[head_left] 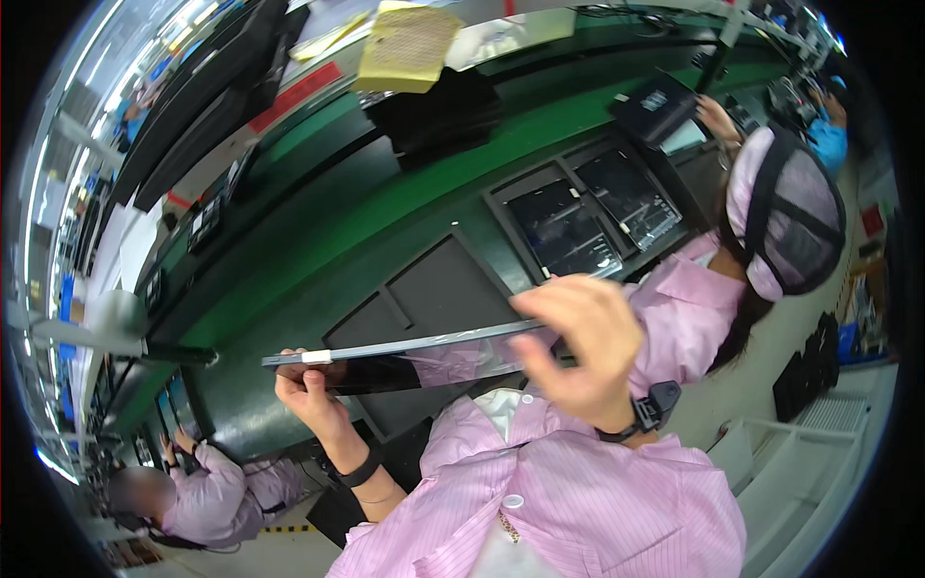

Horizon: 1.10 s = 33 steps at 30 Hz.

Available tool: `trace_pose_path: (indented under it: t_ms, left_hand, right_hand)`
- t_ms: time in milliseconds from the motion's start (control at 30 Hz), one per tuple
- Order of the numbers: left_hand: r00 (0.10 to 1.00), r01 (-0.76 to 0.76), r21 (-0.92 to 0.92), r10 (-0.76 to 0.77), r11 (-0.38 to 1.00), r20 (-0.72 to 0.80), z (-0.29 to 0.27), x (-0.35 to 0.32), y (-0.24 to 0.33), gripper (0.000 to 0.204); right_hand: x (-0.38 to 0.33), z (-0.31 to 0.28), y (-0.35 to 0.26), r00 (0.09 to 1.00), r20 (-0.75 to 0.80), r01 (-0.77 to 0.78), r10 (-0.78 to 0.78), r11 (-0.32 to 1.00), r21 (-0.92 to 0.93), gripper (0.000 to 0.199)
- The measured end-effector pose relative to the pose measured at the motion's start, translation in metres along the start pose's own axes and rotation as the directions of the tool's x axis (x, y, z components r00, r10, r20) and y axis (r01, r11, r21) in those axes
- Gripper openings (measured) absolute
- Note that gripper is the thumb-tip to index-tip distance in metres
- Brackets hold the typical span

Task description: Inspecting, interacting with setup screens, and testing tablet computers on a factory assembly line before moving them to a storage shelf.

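A thin, glossy flat screen panel (434,340) is held up nearly edge-on in front of my chest, its dark face mirroring pink cloth. My left hand (316,400) pinches its left end, beside a small white tab on the edge. At the opposite end, my right hand (588,342) has thumb and fingers apart around the panel's corner, slightly blurred; I see no grip there. Beneath and beyond the panel lies a dark divided tray (448,275) on the green bench.
Farther right, another dark tray (508,214) contains two glossy panels. A co-worker in a pink shirt and cap (790,212) stands close on my right, a hand at a black flat case (655,108). A yellow foam block (407,43) sits at the back. Another person works at lower left.
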<state>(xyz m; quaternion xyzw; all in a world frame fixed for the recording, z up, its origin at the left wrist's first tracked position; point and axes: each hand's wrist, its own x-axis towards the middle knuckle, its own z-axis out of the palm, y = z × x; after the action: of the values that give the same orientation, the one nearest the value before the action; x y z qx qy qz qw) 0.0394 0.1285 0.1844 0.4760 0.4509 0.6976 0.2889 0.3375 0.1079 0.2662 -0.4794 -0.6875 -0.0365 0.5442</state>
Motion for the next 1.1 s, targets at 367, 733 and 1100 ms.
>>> trace_pose_path:
  t_ms: [367, 733, 1100]
  left_hand:
    - [0.999, 0.046, -0.05, -0.047, 0.998, -0.013, -0.083, 0.057, -0.015, 0.048]
    - [0.996, -0.084, -0.796, 0.028, 0.599, -0.084, -0.087, 0.166, -0.088, 0.063]
    - [0.997, 0.069, -0.593, -0.072, 0.802, 0.019, -0.069, 0.171, -0.045, 0.066]
  right_hand:
    - [-0.03, 0.102, -0.029, 0.695, 0.514, -0.455, 0.502, -0.247, 0.856, 0.014]
    - [0.0, 0.169, -0.097, 0.733, 0.657, -0.658, 0.178, -0.061, 0.751, 0.01]
    - [0.01, 0.265, -0.072, 0.872, 0.338, -0.489, 0.355, 0.588, 0.644, 0.012]
